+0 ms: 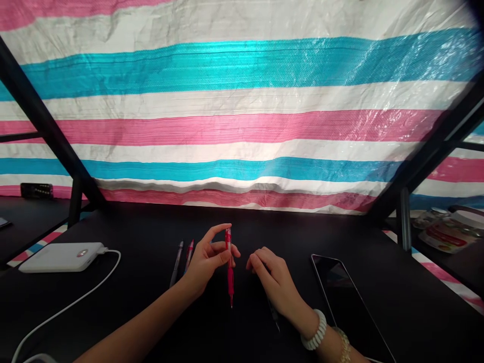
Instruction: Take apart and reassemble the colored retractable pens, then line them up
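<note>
Head view: left hand (208, 261) pinches a red pen (230, 282), right hand (279, 283) curls, grip unclear; container label (445, 233) illegible.

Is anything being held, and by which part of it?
The left hand holds a slim red pen by its upper barrel; whether the right hand holds anything is unclear.

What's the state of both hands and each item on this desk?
Left hand: holding the red pen
Red pen: held, tip pointing down in view; desk contact unclear
Right hand: fingers curled
Dark pen: partly hidden by right hand, tip showing
Grey pen: lying, partly hidden
Red-topped pen: lying, partly hidden
White power bank: white cable plugged in
Phone: flat, screen dark
</note>
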The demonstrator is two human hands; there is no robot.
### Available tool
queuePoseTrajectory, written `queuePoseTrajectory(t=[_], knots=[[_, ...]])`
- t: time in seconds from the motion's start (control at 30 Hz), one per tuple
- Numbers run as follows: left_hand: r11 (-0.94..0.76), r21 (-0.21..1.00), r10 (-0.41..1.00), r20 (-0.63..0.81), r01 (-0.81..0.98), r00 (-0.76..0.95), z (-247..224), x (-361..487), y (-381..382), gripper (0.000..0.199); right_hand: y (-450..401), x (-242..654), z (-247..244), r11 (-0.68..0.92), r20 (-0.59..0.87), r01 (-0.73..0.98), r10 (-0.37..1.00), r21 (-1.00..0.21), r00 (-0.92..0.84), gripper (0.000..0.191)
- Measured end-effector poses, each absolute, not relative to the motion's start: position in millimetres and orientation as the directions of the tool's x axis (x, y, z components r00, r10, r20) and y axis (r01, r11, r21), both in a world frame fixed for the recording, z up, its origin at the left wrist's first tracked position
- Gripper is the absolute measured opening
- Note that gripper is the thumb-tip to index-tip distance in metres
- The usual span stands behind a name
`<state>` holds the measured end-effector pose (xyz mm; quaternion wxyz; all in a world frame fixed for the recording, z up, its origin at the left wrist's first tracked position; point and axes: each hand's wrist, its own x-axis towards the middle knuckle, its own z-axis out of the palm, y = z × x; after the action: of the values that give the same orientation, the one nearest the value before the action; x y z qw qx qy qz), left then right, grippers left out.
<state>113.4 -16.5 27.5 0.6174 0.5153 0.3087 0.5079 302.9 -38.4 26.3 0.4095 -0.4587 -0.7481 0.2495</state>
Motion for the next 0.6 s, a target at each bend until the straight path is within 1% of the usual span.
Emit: queuePoseTrajectory(t=[0.13, 0.23, 0.3, 0.4, 0.47, 0.53, 0.6], knots=[[-0.043, 0.952, 0.945, 0.137, -0.303, 0.296, 27.9, 114.3, -17.2, 0.069, -37.9, 303.2, 26.4, 0.449, 0.376, 0.48, 0.894, -0.754, -0.245, 0.042], [-0.049, 0.958, 0.952, 0.131, -0.284, 0.277, 30.2, 109.0, -13.0, 0.064, -37.1, 304.0, 26.0, 0.444, 0.372, 0.481, 0.896, -0.756, -0.243, 0.042], [-0.083, 0.958, 0.963, 0.148, -0.275, 0.223, 34.2, 101.3, -7.4, 0.061, -36.7, 304.5, 26.1, 0.445, 0.377, 0.484, 0.895, -0.754, -0.237, 0.042], [-0.155, 0.938, 0.978, 0.19, -0.312, 0.085, 42.8, 87.1, 2.6, 0.064, -36.1, 304.9, 26.7, 0.446, 0.386, 0.486, 0.895, -0.751, -0.224, 0.043], [-0.17, 0.931, 0.981, 0.19, -0.322, 0.031, 47.5, 79.8, 8.1, 0.064, -35.7, 305.2, 27.3, 0.445, 0.39, 0.486, 0.895, -0.752, -0.215, 0.043], [-0.155, 0.932, 0.985, 0.172, -0.327, 0.024, 49.6, 76.4, 11.6, 0.066, -35.3, 305.7, 27.8, 0.439, 0.39, 0.489, 0.898, -0.754, -0.205, 0.043], [-0.116, 0.939, 0.989, 0.14, -0.325, 0.054, 48.8, 76.8, 13.1, 0.068, -35.0, 306.2, 28.2, 0.434, 0.389, 0.494, 0.9, -0.753, -0.197, 0.043]])
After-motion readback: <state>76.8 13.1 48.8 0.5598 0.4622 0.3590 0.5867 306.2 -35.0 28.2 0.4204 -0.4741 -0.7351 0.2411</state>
